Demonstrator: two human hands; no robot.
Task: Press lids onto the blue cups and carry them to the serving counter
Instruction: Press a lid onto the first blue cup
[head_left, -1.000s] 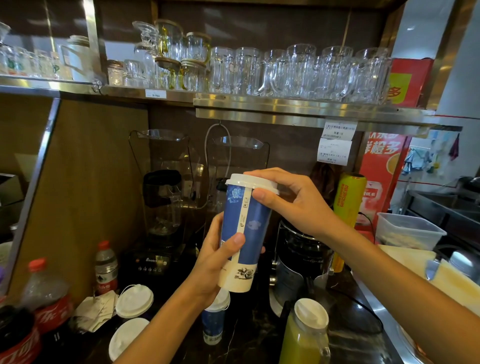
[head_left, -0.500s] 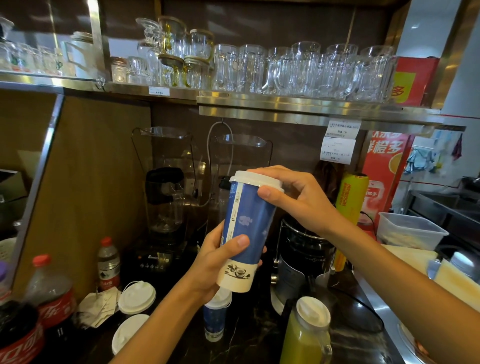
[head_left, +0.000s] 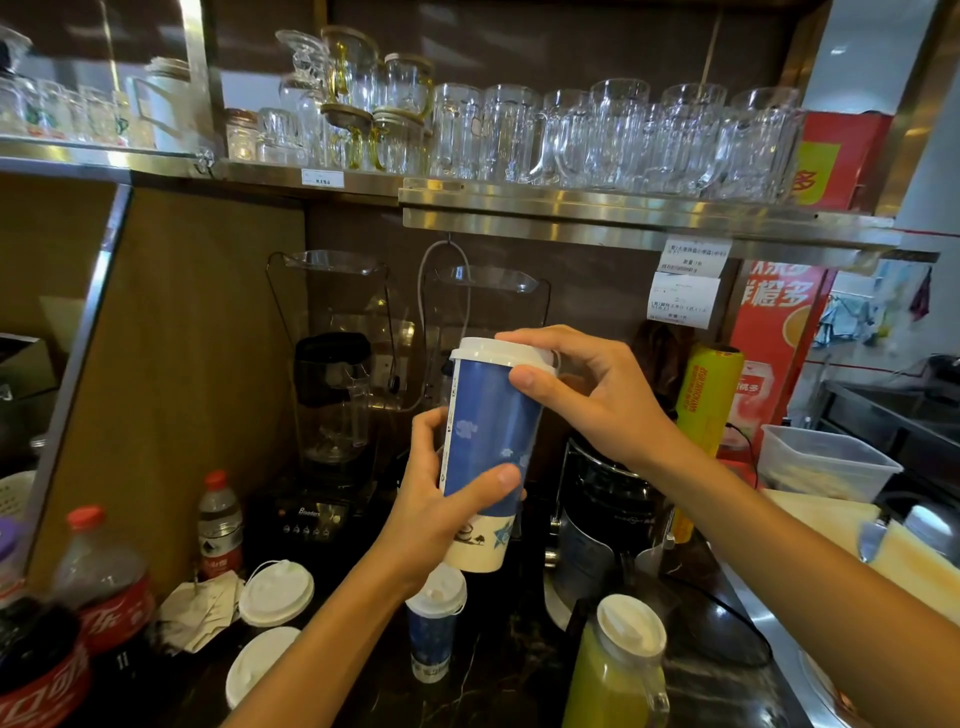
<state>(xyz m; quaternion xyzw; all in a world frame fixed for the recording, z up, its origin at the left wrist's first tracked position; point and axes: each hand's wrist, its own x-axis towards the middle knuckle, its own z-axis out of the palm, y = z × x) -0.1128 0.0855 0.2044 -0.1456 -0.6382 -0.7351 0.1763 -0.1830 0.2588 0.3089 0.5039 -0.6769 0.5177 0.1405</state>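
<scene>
A tall blue paper cup with a cream base is held in the air, slightly tilted. My left hand grips its lower half. My right hand pinches the white lid at the cup's rim, thumb on the side and fingers over the top. A second blue cup with a white lid on it stands on the dark counter below. Two loose white lids, one and another, lie on the counter to the left.
Two blenders stand at the back. A bottle of green juice is at the front, cola bottles at left, a metal pot and a plastic tub at right. Glass mugs fill the shelf overhead.
The cup has turned in my hands: its white seam strip moved from the front to the left edge. My left fingers shifted around its lower half.
</scene>
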